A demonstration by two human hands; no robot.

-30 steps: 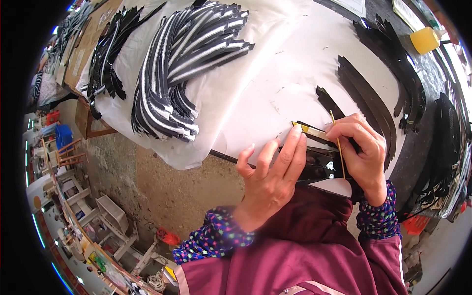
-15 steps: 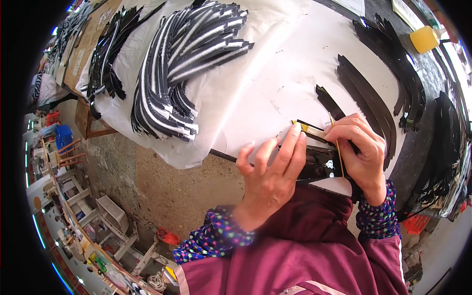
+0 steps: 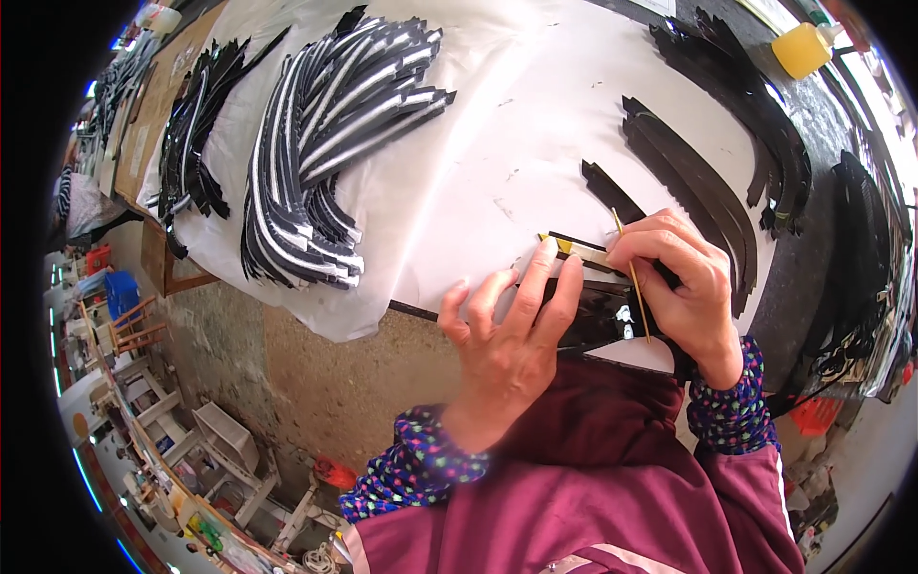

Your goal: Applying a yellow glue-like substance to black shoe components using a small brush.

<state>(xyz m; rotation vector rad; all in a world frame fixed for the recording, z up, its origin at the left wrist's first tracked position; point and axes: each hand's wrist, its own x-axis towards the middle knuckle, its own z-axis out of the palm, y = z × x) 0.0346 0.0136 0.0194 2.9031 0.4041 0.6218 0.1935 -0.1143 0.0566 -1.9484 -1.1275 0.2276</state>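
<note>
My left hand lies with its fingers stretched and apart. Its index and middle fingertips press on a narrow dark strip with a yellow end piece and a pale section beside it. From the right, my right hand closes its thumb and fingers round a thin wooden stick, which slants across the work; those fingers also hide the strip's right part. Just below lies a glossy black piece bearing white blobs. A black strip extends up and left from behind my right hand.
A big bundle of black-and-white strips lies on plastic sheeting at left, with black strips beyond it. More dark strips and a black pile lie right. A yellow bottle stands far right. The table edge is near my left hand.
The whole view has shifted, so the table and bundles appear farther left. Both hands keep nearly the same hold on the strip and stick.
</note>
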